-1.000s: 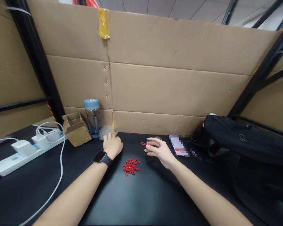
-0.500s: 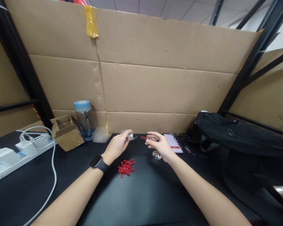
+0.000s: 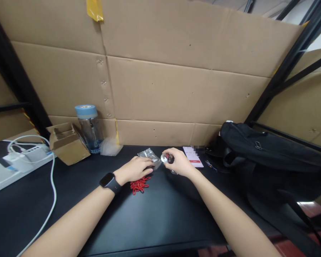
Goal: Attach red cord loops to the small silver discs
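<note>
A small shiny round piece (image 3: 165, 157) is pinched between the thumb and fingers of the right hand (image 3: 179, 162), raised over the back half of the table (image 3: 155, 217). Just below that hand, another shiny piece (image 3: 173, 172) shows only in part. The left hand (image 3: 133, 169) is palm down, its fingertips at the near edge of a clear plastic bag (image 3: 148, 154) and its thumb apart from the fingers; whether it grips the bag, I cannot tell. Right under this hand is a pile of red loops (image 3: 139, 185), partly covered by it. A dark watch (image 3: 110, 181) is on the left wrist.

Beyond the right hand lies a phone (image 3: 192, 156) with a lit screen, and a black backpack (image 3: 273, 153) takes up the right side. At the back left, some clear wrapping (image 3: 111, 147) lies beside a bottle (image 3: 88, 126) with a blue lid, next to an open cardboard box (image 3: 69, 147). Farther left are a white power strip (image 3: 5, 182) and a white cable (image 3: 54, 178). Cardboard sheets (image 3: 155, 96) stand behind everything.
</note>
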The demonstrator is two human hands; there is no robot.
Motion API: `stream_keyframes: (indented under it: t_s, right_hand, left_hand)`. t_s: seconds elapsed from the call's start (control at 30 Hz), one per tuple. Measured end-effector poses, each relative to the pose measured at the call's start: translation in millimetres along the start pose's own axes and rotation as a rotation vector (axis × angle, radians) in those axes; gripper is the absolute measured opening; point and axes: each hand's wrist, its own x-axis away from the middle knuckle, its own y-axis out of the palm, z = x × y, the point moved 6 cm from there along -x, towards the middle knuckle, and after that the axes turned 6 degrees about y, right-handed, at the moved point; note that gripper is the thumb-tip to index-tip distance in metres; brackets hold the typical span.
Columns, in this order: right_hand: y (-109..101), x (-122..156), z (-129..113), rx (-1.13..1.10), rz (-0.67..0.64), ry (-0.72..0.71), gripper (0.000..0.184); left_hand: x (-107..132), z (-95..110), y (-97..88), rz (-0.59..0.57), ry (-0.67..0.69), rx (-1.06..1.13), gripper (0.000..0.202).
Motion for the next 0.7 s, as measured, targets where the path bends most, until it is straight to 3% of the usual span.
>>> stream_keyframes:
  t_s: [0.33, 0.7]
  right_hand:
    - [11, 5, -8, 0.051, -0.179, 0.035, 0.027]
    - [34, 7, 12, 0.122, -0.218, 0.106, 0.021]
  left_hand:
    - [0, 2, 5.8, -0.017, -0.004, -0.008, 0.037]
    - [4, 0, 10.1, -0.126, -0.028, 0.067, 0.040]
